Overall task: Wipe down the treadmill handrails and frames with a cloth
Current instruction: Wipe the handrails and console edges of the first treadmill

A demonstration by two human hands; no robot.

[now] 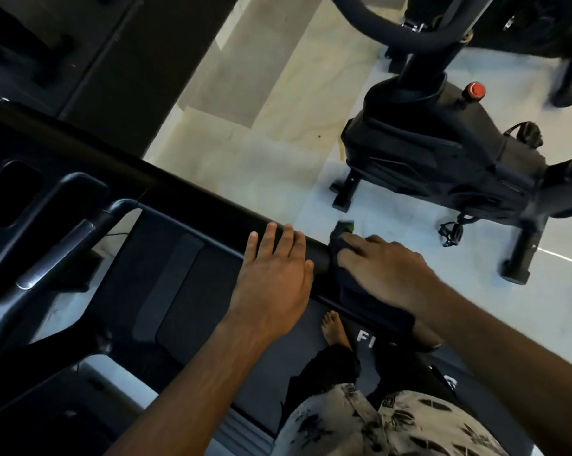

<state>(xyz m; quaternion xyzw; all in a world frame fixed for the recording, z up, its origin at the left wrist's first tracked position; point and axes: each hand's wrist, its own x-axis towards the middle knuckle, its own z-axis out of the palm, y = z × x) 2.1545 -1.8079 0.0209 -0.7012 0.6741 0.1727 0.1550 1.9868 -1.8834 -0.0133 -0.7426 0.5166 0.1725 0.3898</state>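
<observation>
The treadmill handrail point(192, 199) is one long black bar, and its long axis runs diagonally from the upper left to the lower right of the view, above the treadmill belt point(185, 307). You have two hands on it. Your left hand point(274, 274) rests on the rail with straight, relaxed fingers and holds nothing. Just beside it, your right hand point(386, 268) presses one dark cloth point(353, 291) flat onto the rail with the fingers stretched. The cloth lies across the bar and hangs down on the belt side. One bare foot point(335, 329) stands on the belt. One exercise bike point(442, 159) stands on the pale floor beyond the rail.
</observation>
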